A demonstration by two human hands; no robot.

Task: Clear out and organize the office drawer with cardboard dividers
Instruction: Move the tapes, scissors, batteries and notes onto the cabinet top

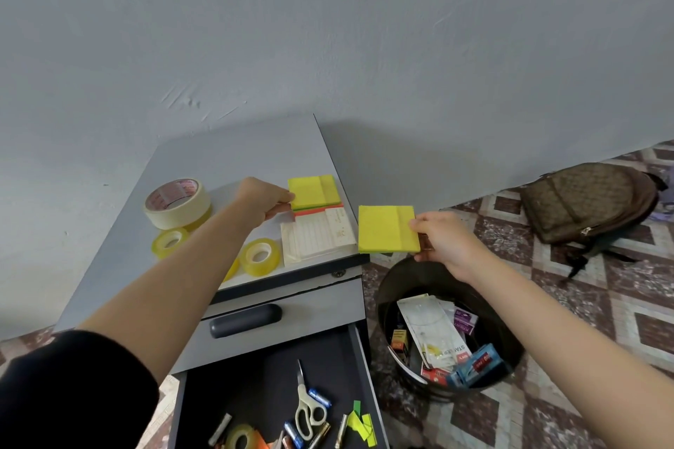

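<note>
My left hand (260, 202) pinches the left edge of a yellow sticky-note pad (315, 190) that lies on a stack of coloured pads on the grey cabinet top (233, 157). My right hand (443, 239) pinches a second yellow sticky-note pad (387, 228), held in the air just right of the cabinet's edge. Below, the open dark drawer (270, 372) holds scissors (306, 408), several batteries (320, 398), a tape roll (239, 437) and loose yellow-green flags (361, 425).
On the cabinet top lie a wide masking tape roll (178, 202), two clear tape rolls (260, 256) and a white lined notepad (321, 239). A round dark bin (388, 288) with packaging stands on the tiled floor at right. A brown backpack (591, 200) leans by the wall.
</note>
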